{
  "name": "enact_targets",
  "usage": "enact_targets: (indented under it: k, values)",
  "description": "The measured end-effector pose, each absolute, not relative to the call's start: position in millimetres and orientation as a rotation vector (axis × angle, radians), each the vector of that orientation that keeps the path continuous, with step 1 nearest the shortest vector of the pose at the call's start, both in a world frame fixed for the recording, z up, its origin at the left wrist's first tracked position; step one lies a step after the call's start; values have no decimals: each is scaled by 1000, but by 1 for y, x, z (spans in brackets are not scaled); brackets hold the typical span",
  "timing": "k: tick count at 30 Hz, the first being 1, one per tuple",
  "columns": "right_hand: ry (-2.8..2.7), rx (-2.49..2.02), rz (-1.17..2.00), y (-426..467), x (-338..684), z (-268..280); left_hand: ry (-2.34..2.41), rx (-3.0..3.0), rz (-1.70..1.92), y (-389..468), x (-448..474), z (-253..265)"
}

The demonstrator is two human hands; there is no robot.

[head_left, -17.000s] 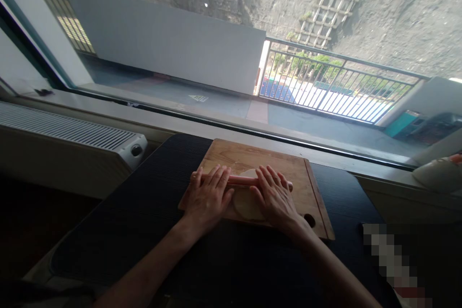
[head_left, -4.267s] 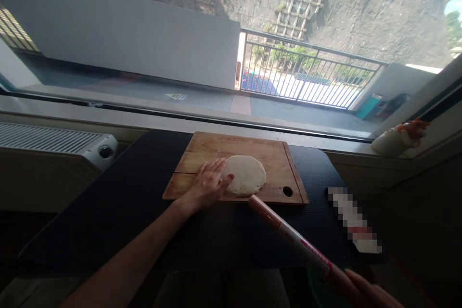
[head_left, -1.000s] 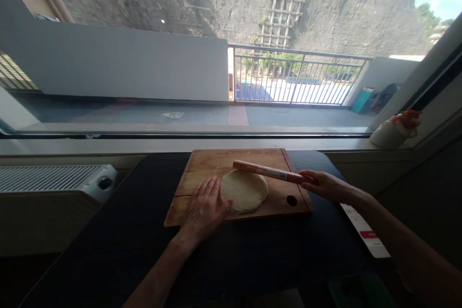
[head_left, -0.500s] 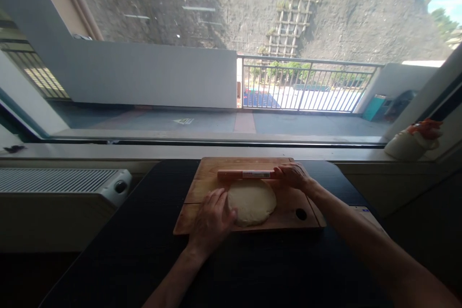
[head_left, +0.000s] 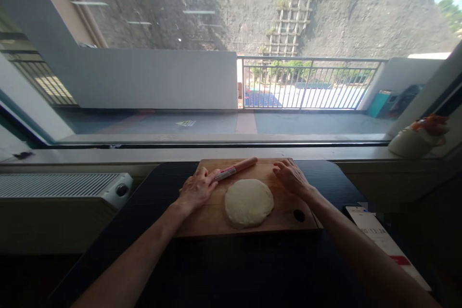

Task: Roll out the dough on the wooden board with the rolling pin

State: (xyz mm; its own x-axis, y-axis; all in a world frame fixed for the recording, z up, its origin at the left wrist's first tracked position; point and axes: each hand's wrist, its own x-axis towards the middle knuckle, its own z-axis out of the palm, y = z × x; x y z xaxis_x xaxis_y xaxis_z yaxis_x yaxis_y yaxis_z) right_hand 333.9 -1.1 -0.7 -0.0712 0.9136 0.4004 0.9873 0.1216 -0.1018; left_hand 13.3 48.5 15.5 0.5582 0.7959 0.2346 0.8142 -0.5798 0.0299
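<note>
A flat, rounded piece of dough [head_left: 249, 203] lies on the wooden cutting board [head_left: 285, 221]. Behind it a rolling pin [head_left: 236, 168] with a printed label slants across the board, its far end pointing up and to the right. My left hand [head_left: 198, 187] is closed around the near left end of the pin, over the board's left side. My right hand [head_left: 290, 178] rests at the board's upper right, fingers slightly bent and apart, holding nothing. Bare board separates it from both the pin and the dough.
The board sits on a black table [head_left: 231, 269] against the windowsill [head_left: 173, 154]. A phone showing a timer [head_left: 382, 240] lies at the table's right edge. A pale pot [head_left: 411, 143] stands on the sill, and a radiator [head_left: 61, 187] is at the left.
The rolling pin has turned from level to slanted. My right hand has let go of it, and my left hand has moved from the dough's left edge up onto the pin.
</note>
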Motion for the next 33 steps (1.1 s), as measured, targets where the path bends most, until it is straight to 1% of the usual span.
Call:
enact_targets:
  k: [5,9,12,15,20,24,33]
  values:
    - [-1903,-1878,-285,-11,350,-21,-1294,-2759,-329,33,-2,6]
    - [-1878,-1868,-285,-10,349,-22,-1357,-2707,-303,29,1,4]
    - [-1867,-1859,-295,-9,348,-22,-1318,-2732,-285,31,5,7]
    - [-1851,-1855,-312,-10,349,-23,-1405,-2705,-247,30,4,10]
    - [-1821,-1854,-339,-8,350,-27,-1400,-2668,-159,12,-1,13]
    - [-1811,-1853,-353,-7,350,-29,-1690,-2537,-8,-8,6,15]
    - [-1827,-1817,-371,-9,352,-31,-2049,-2413,42,-33,28,17]
